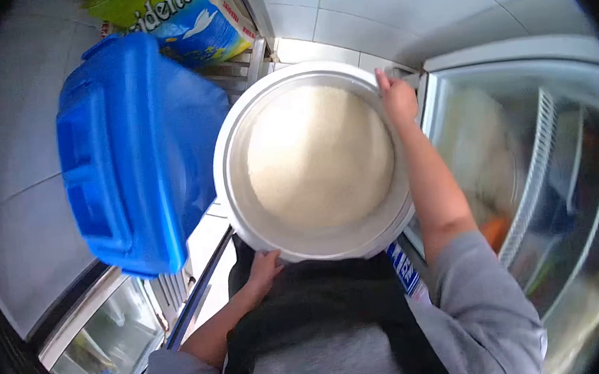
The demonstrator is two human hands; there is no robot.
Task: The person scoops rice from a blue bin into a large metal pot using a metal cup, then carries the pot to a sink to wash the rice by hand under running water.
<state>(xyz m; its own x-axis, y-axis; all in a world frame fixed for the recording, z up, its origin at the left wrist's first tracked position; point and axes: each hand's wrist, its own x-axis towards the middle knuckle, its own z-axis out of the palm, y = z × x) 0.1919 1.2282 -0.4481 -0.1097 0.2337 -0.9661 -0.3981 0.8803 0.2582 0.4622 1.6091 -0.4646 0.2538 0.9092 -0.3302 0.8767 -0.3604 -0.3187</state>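
Observation:
A large round metal pot (296,242) is in front of my body, its wide rim facing up towards me. Pale grains that look like uncooked rice (320,157) fill its bottom, partly in bright light and partly in shadow. My right hand (398,99) grips the far right of the rim, with a finger showing over the edge. At the near left edge, close to my dark apron, my left hand (265,268) is closed on the rim. The undersides of both grips are hidden by the pot.
A big blue plastic bin (145,151) stands to the left. Behind it lies a green and blue printed bag (197,25) on a metal rack. A glass-fronted fridge (527,158) is close on the right. Another glass-fronted unit (106,350) is at lower left. White tiled wall (390,9) lies ahead.

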